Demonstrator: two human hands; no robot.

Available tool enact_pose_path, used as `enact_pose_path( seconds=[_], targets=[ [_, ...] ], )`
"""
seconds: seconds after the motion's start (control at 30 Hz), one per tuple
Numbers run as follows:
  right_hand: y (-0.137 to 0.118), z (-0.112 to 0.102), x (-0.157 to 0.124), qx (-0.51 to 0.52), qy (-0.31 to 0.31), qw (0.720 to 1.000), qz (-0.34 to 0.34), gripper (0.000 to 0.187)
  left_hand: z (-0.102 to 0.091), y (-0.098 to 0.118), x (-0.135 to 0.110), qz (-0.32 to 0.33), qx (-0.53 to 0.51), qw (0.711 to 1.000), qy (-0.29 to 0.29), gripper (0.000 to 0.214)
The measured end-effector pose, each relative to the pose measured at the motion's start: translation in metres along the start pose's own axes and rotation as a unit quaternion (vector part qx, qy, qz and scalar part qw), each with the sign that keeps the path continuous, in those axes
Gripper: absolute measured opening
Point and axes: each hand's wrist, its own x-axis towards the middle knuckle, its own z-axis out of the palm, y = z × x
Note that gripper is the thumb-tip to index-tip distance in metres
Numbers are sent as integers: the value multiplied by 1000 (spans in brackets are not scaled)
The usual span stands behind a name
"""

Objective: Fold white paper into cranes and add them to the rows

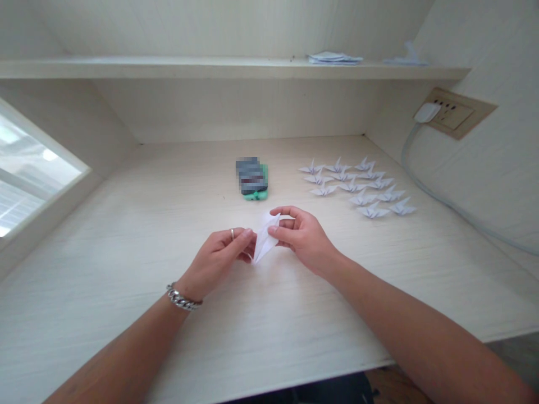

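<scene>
Between my hands, over the middle of the pale desk [138, 202], is a white folded paper [266, 238] with a pointed lower end. My right hand [301, 235] pinches its upper right side, thumb in front and fingers behind. My left hand [227, 247], with a ring and a chain bracelet, has its thumb and fingers closed at the paper's left edge. The fingertips behind the paper are partly hidden. Several finished white paper cranes [347, 185] stand in loose rows to the right, beyond my right hand.
A blurred dark item [251, 177] lies on a green object [256, 196] beyond my hands. Paper sheets [334, 58] rest on the shelf [189, 70] above. At the right wall, a white plug [427, 113] sits in a socket, its cable [438, 196] trailing along the desk's right side.
</scene>
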Motion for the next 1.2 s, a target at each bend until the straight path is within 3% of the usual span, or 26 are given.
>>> enact_pose_path(
  seconds=[0.13, 0.23, 0.33, 0.5, 0.63, 0.77, 0.87, 0.97, 1.07, 1.2],
  targets=[
    [-1, -1, -2, 24, -31, 999, 27, 54, -1, -2, -2, 79, 18, 994, 79, 24],
    [-1, -1, -4, 40, -62, 996, 41, 59, 0, -4, -4, 144, 46, 986, 68, 20],
    [-1, 0, -5, 60, -78, 993, 58, 63, 0, -5, -4, 164, 60, 983, 61, 13],
    [0, 1, -5, 74, -84, 990, 83, 62, -2, -4, -4, 165, 61, 982, 67, 9],
    [2, -1, -2, 33, -110, 990, 77, 47, -3, -3, -4, 151, 77, 984, 58, 9],
    [-1, -7, 3, -46, -32, 998, 34, 24, -2, -3, -3, 87, 107, 989, 60, 14],
    [-6, -12, 3, -119, 2, 992, -37, 28, -2, -3, -2, 59, 97, 992, 47, 17],
    [-8, -12, -2, -233, -47, 966, -104, 25, -2, -2, -1, 46, 111, 992, 25, 19],
    [-6, -9, -5, -319, -79, 937, -121, 16, -2, -2, -1, 42, 115, 992, 13, 20],
    [-2, -7, -4, -305, -67, 945, -97, 14, -1, -2, -1, 35, 70, 996, 31, 22]
  ],
)
